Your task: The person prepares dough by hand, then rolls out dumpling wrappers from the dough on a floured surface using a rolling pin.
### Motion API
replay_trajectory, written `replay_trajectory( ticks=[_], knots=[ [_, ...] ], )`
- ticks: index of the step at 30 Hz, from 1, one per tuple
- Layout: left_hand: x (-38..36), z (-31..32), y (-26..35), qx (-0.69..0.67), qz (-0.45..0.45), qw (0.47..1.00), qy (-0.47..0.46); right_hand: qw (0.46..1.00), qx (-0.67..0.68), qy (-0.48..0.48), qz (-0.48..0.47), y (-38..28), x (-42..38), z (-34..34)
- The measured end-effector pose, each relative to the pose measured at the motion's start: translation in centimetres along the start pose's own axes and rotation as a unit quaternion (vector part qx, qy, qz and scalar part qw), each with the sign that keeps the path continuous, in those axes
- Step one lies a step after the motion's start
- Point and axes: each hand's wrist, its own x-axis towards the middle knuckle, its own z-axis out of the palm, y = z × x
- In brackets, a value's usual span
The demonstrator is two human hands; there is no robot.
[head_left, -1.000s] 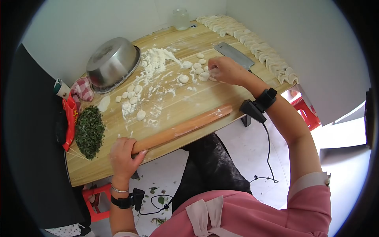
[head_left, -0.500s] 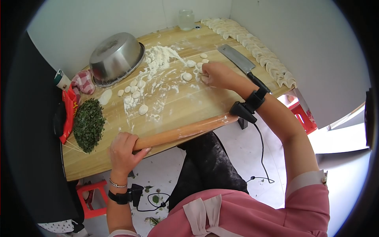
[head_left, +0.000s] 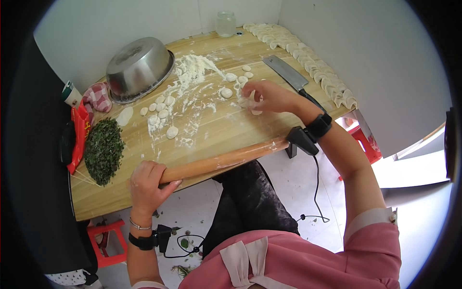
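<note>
A long wooden rolling pin (head_left: 226, 160) lies along the front edge of the wooden board, and my left hand (head_left: 148, 185) is wrapped round its left end. Over the dough pieces right of centre hovers my right hand (head_left: 272, 95), its fingers curved and apart. Small round dough pieces (head_left: 226, 93) sit beside and partly under those fingers; whether the fingertips touch any is hard to see. Another group of dough pieces (head_left: 162, 113) lies on the left in scattered flour. Close to it is a flat, thin dough wrapper (head_left: 124, 116).
An upturned metal bowl (head_left: 137, 67) stands at the back left, near a heap of chopped greens (head_left: 104, 150) and a red packet (head_left: 79, 137). White flour (head_left: 195, 67) is piled mid-board. A cleaver (head_left: 286, 71) lies right, before rows of dumplings (head_left: 308, 58). A glass jar (head_left: 225, 24) stands behind.
My right hand has lifted slightly and shifted right, its fingers spreading from a closed pinch over the dough pieces. My left hand stays on the rolling pin. The whole view has shifted a little.
</note>
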Motion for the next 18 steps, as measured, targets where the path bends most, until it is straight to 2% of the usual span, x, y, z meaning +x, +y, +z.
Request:
replay_trajectory(
  ticks=[1,3,5,6,13,18],
  knots=[
    [0.0,0.0,0.0,-0.002,0.001,1.0,0.0,0.995,0.089,-0.011,0.032,-0.2,-0.4,-0.8],
    [-0.1,0.1,0.0,0.002,0.001,1.0,0.006,0.995,0.065,0.022,0.073,1.1,-1.3,-1.4],
    [-0.2,0.2,-0.1,0.001,0.001,1.0,0.003,0.965,-0.132,0.224,0.043,3.5,-2.4,-0.1],
    [-0.3,0.2,-0.1,0.003,0.001,1.0,-0.002,0.976,-0.066,0.159,0.136,3.5,-2.6,0.1],
    [-0.3,0.3,-0.3,-0.007,-0.018,1.0,-0.023,0.966,-0.196,0.116,0.122,4.4,1.4,3.3],
    [0.0,0.2,-0.7,-0.001,-0.022,0.999,-0.043,0.983,-0.148,0.095,0.051,4.6,9.1,4.1]
  ],
)
